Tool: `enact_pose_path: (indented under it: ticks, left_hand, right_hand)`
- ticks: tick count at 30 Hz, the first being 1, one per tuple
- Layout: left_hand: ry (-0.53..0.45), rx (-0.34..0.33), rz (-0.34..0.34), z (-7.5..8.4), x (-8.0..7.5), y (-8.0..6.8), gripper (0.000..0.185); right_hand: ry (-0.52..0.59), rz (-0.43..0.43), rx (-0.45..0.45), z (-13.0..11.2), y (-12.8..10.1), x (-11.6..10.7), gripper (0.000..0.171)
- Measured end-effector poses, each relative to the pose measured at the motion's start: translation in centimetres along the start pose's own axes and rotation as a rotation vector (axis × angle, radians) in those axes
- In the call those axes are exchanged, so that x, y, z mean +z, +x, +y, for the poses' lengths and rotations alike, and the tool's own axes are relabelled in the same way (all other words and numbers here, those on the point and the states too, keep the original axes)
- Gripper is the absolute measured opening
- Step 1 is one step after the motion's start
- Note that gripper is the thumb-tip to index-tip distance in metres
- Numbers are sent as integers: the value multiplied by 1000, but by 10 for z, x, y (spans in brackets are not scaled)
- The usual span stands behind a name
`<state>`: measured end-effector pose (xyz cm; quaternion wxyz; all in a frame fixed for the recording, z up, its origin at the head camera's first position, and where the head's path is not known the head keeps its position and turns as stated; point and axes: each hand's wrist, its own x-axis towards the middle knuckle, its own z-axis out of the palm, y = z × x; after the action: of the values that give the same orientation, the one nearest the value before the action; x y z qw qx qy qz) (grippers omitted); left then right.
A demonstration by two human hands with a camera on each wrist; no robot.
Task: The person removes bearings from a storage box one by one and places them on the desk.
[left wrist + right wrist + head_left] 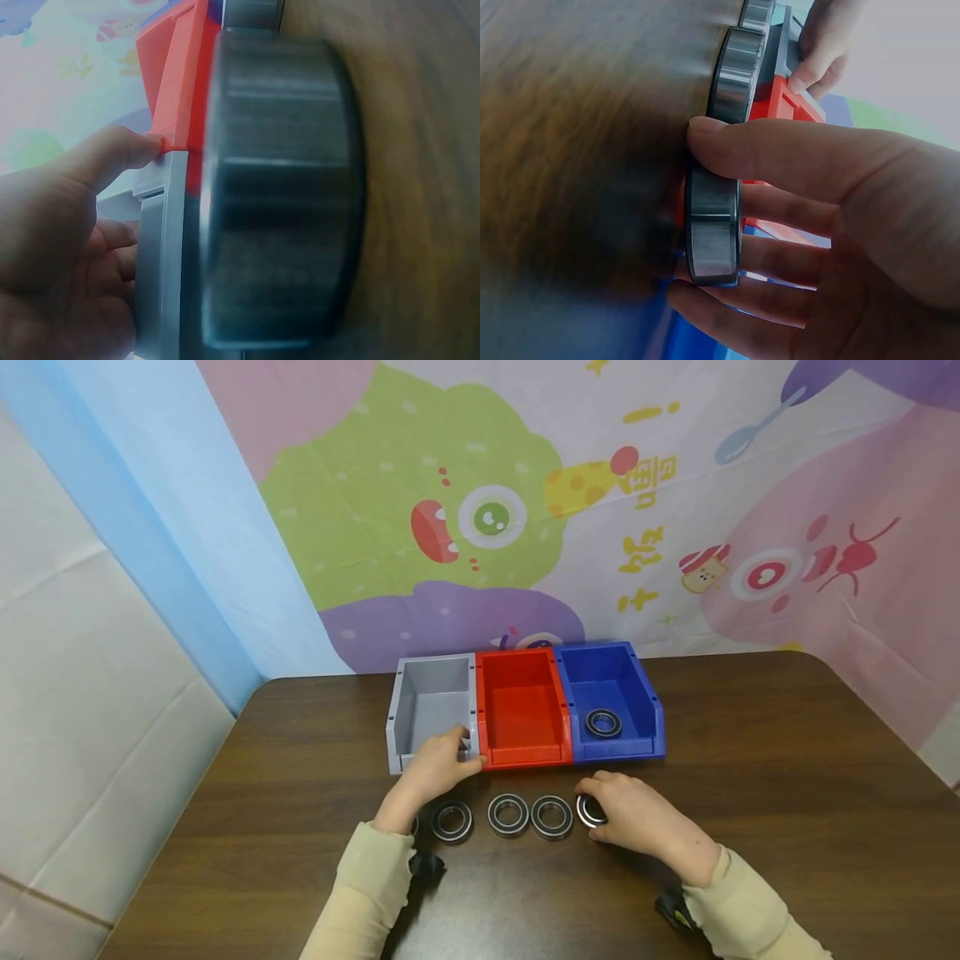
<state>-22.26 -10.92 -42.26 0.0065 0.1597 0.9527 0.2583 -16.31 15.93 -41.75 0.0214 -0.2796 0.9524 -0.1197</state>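
So there's a dark wooden table (750, 793) with three little parts bins lined up in a row toward its back edge: a grey bin (431, 710), a red bin (521, 706) in the middle and a blue bin (611, 693) on the right, all touching side by side. The blue bin already has one bearing (603, 722) lying flat inside it.

The left hand (438, 768) rests on the front of the grey bin, right where it meets the red one. In the left wrist view the thumb (112, 154) presses against the red bin's front corner and the other fingers curl against the grey wall, so it's gripping that bin front.

The right hand (637, 818) is down on the table just in front of the blue bin, and its fingers and thumb pinch a bearing ring (590, 810) at the right end of the row. The right wrist view shows this well: thumb over the top of the ring (712, 225), fingers wrapped under it, ring against the wood.

Three more bearings sit flat in a line near the front edge of the bins, between the two hands: left one (452, 821), middle one (508, 815), and right one (552, 817) just beside the pinched ring.

Both sleeves are cream coloured. Behind the table hangs a cartoon backdrop (487, 518).
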Motion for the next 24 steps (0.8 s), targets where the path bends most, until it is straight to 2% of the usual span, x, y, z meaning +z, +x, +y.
enact_pose_path:
  ticks: [24]
  left_hand:
    - [5,-20,4,-1,3,2,42]
  right_hand:
    - [15,-14,-14,1,-1,0,42]
